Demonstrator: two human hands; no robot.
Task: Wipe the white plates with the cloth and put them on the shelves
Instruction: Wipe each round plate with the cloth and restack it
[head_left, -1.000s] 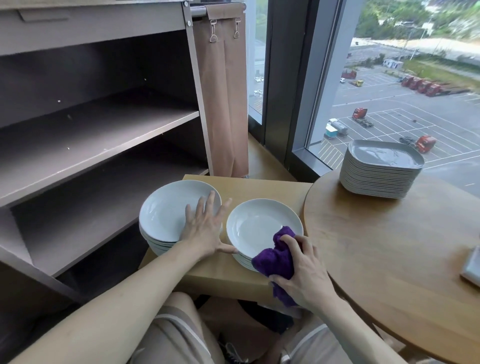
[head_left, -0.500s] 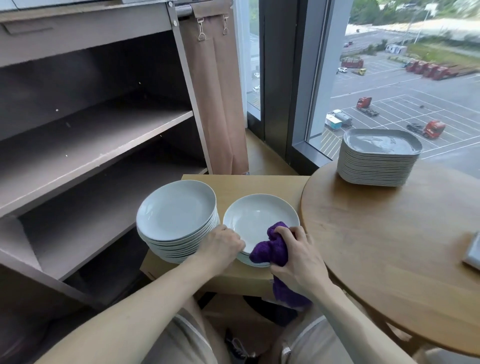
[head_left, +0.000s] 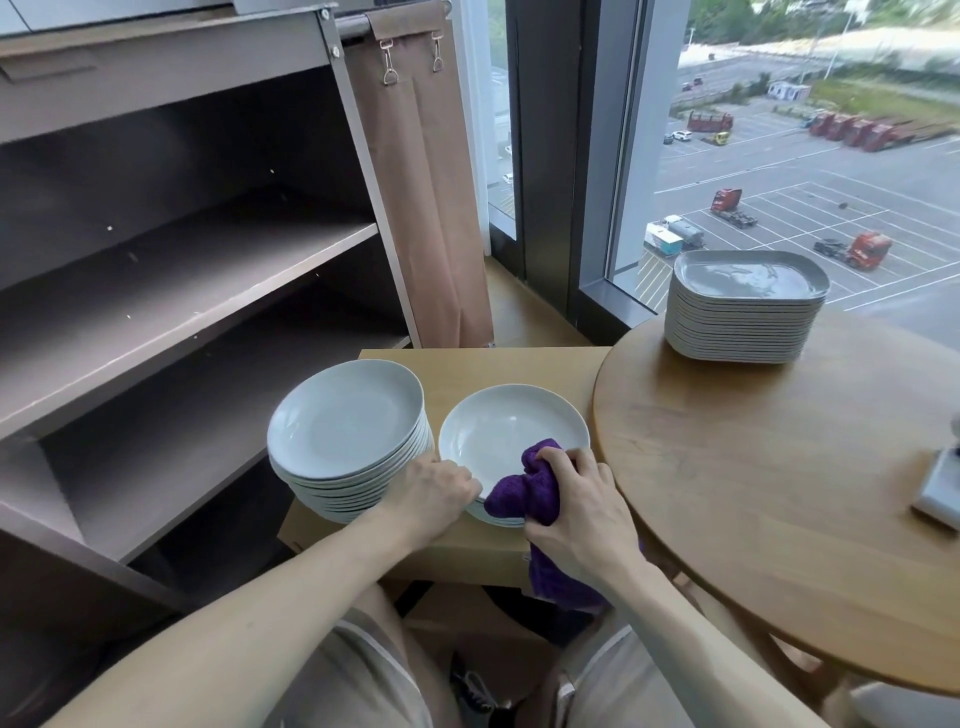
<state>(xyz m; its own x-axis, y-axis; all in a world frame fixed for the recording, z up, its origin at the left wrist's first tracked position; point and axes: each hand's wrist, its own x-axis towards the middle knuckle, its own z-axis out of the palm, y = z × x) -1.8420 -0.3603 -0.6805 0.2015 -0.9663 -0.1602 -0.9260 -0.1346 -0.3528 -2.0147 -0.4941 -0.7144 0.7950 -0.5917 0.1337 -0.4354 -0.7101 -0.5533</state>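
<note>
Cloth (head_left: 524, 493) (purple) gripped by right hand (head_left: 576, 512) on white plate (head_left: 509, 428), left hand (head_left: 431, 496) pinching its rim, 2nd stack (head_left: 345, 421) beside

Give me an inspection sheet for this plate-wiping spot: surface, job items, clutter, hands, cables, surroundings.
Surface: low wooden table.
Job's things: tall plate stack; short plate stack beside it; purple cloth on its near rim; shelves to the left.
Clutter: grey tray stack and a cut-off grey object on the round table.
Hands: left hand grips the short plate stack's rim; right hand grips the purple cloth.
Cables: nothing seen.
Surroundings: brown curtain, window over a car park.
</note>
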